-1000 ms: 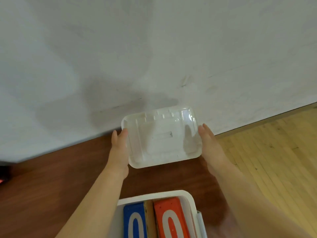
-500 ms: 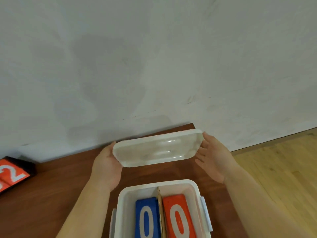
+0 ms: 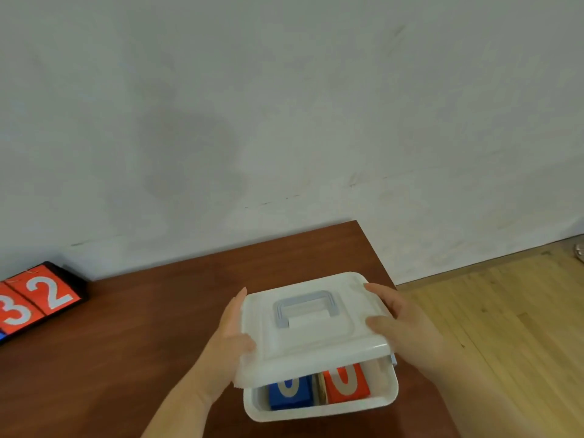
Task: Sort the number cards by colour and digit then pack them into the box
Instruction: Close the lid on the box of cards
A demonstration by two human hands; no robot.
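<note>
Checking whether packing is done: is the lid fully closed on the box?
No, the lid sits tilted, its near edge raised, with the blue card and red card visible in the box.

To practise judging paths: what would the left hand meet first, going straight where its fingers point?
The left hand's way looks free across the table to the wall, though depth is unclear.

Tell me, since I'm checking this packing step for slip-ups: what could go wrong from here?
The white plastic lid, held by the left hand and right hand, sits offset, leaving the near end of the white plastic box uncovered; pressing now may not seat it. The red number cards 3 and 2 lie outside it on the brown wooden table, so they might go unpacked.
</note>
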